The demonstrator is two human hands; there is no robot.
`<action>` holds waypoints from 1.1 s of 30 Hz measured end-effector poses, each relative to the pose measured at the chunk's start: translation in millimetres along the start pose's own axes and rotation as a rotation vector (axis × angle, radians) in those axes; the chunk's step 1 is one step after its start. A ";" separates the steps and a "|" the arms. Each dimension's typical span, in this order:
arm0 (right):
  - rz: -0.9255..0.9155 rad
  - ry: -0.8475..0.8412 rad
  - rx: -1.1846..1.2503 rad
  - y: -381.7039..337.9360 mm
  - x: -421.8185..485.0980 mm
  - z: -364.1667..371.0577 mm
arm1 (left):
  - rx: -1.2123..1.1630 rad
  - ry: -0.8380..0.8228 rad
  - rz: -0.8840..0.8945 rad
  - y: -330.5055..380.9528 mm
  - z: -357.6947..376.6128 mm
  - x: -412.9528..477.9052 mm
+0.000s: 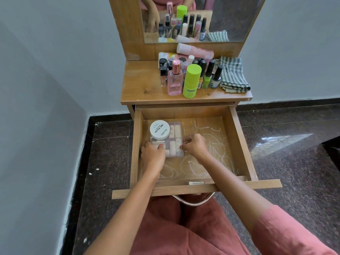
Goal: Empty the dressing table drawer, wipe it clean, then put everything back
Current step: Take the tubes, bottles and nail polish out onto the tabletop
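Observation:
The wooden drawer [237,137] is pulled out, its bottom streaked with white marks. At its left side lies a clear plastic case [174,138] of pale tubes, with a round white nail polish remover tub [159,130] resting on its far left corner. My left hand [153,157] grips the case's near left edge. My right hand [193,145] pinches its right edge. On the tabletop [141,83] stand several bottles, among them a pink perfume bottle [174,80] and a lime-green bottle [191,81]. A striped grey cloth [232,75] lies folded at the right.
A mirror [239,21] rises behind the tabletop and reflects the bottles. Grey walls stand left and behind. The floor [294,162] is dark speckled stone. My lap in pink fabric sits just below the drawer front and its metal handle [193,201].

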State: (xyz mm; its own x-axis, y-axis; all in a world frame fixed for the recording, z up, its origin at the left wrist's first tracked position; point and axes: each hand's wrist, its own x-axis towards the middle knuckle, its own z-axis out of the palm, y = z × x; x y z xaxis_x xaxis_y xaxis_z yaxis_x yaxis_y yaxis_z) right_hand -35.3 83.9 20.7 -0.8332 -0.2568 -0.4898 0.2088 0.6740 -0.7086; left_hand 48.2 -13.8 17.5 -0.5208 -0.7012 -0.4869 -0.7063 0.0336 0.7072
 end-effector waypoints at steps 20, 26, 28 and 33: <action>0.097 0.074 0.044 -11.9 3.1 9.8 | -0.034 0.031 -0.094 32.4 9.7 16.6; 0.136 0.109 0.056 -11.2 -2.6 2.8 | -0.106 0.008 -0.130 27.8 8.8 13.6; 0.132 0.097 0.078 -8.2 -8.3 0.4 | -0.153 -0.003 -0.122 26.6 6.7 9.5; 0.102 0.096 0.188 -5.2 -26.8 -8.9 | -0.247 -0.046 -0.077 29.5 -3.1 -6.7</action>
State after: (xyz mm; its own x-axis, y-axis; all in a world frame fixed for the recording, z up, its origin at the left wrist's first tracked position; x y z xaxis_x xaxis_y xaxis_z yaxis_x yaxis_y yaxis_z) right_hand -18.6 93.5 42.1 -0.8462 -0.1208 -0.5189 0.3780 0.5502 -0.7446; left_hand 32.3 -10.3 43.2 -0.4954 -0.6615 -0.5630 -0.6094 -0.1973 0.7680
